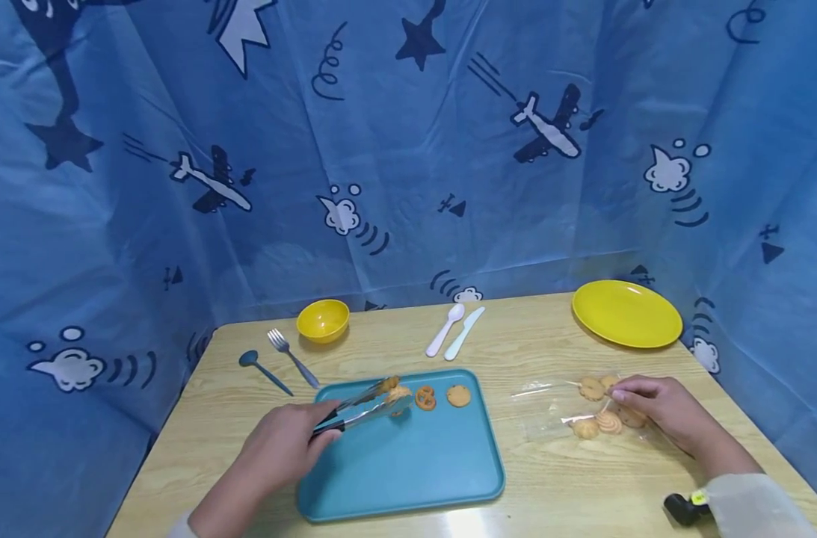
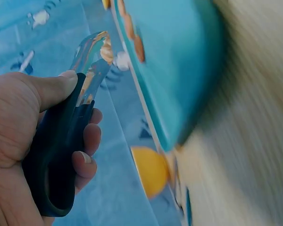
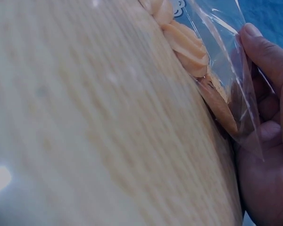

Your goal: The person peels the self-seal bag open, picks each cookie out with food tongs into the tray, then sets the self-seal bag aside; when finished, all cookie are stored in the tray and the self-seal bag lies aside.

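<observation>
My left hand (image 1: 283,444) grips a pair of tongs (image 1: 374,413) by their black handles, thumb on one side and fingers curled round the other. Between the clear tips sits a swirled cookie (image 1: 398,394), over the back of the teal tray (image 1: 408,467). A pretzel (image 1: 425,403) and a round cookie (image 1: 458,395) lie beside it on the tray. To the right, my right hand (image 1: 677,418) pinches the edge of a clear plastic bag (image 3: 221,28) between thumb and fingers. Several cookies are inside the bag, among them a swirled one (image 3: 188,44); the bag lies on the table.
Behind the tray stand a yellow bowl (image 1: 323,323), a fork (image 1: 294,359) and a dark blue spoon (image 1: 267,369). A white spoon (image 1: 445,332) and knife (image 1: 463,334) lie at back centre. The yellow plate (image 1: 626,314) is back right. A black object (image 1: 684,509) lies near the right sleeve.
</observation>
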